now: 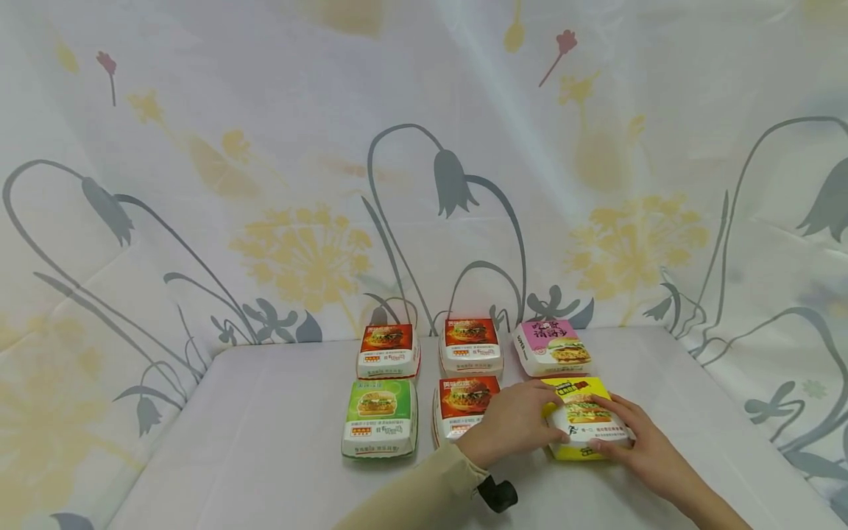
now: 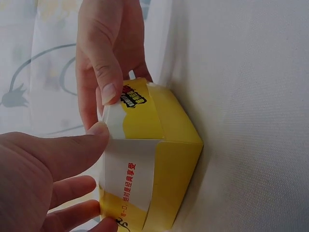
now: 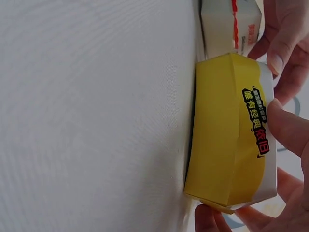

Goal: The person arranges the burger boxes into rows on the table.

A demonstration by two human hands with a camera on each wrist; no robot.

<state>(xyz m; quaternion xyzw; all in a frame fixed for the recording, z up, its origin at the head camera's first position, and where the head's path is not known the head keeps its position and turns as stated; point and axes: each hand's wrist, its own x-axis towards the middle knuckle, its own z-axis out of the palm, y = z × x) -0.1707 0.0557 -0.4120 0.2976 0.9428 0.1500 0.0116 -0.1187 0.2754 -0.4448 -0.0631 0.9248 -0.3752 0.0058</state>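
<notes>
At the front right of the table, a yellow and white burger box stands between both hands, with a burger printed on its lid. My left hand holds its left side, the thumb at the near corner. From the right, my right hand grips the same box, thumb near its front edge. The right wrist view shows the right hand's fingers reaching round the end of the box. In the left wrist view the box's lid lies down, with both thumbs at its upper edge.
Behind the yellow box sits a pink burger box. Red boxes stand at back left, back middle and front middle, the last partly covered by my left hand. A green box is at front left. A flowered cloth hangs behind.
</notes>
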